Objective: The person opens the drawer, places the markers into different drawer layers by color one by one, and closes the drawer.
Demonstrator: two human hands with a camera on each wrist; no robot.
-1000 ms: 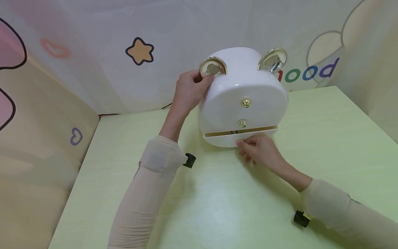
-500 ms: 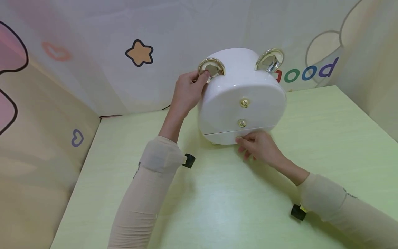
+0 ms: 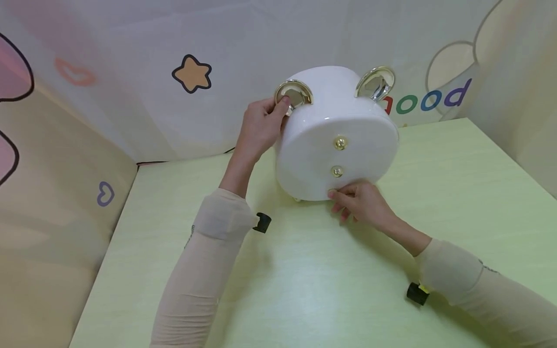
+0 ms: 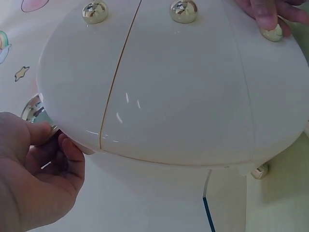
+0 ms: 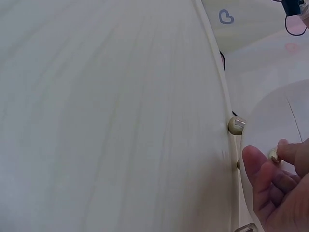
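A white round-fronted drawer box [image 3: 304, 159] with gold ears stands on the table. The left hand [image 3: 261, 125] grips its left ear [image 3: 299, 91], thumb on the front face and the other fingers behind. Low on the front, the right hand [image 3: 367, 205] pinches the knob [image 4: 273, 35] of the bottom drawer [image 4: 270, 87] between thumb and index finger; the remaining fingers hang loosely below. That drawer sits flush with the front. Above it are the middle knob [image 3: 337, 171] and the upper knob [image 3: 341, 142]. The left wrist view shows a thin seam around the top drawer [image 4: 77, 67].
The pale green table [image 3: 296, 280] extends around the box. Behind it hangs a light backdrop [image 3: 243, 43] with a star and coloured letters. Small gold feet [image 5: 236, 125] hold the box up. A dark cord [image 4: 208, 212] runs behind it.
The bottom drawer, slightly pulled out with a gap along its top one second ago, has been pushed in flush by the right hand. The left hand's thumb has slid up a little on the ear.
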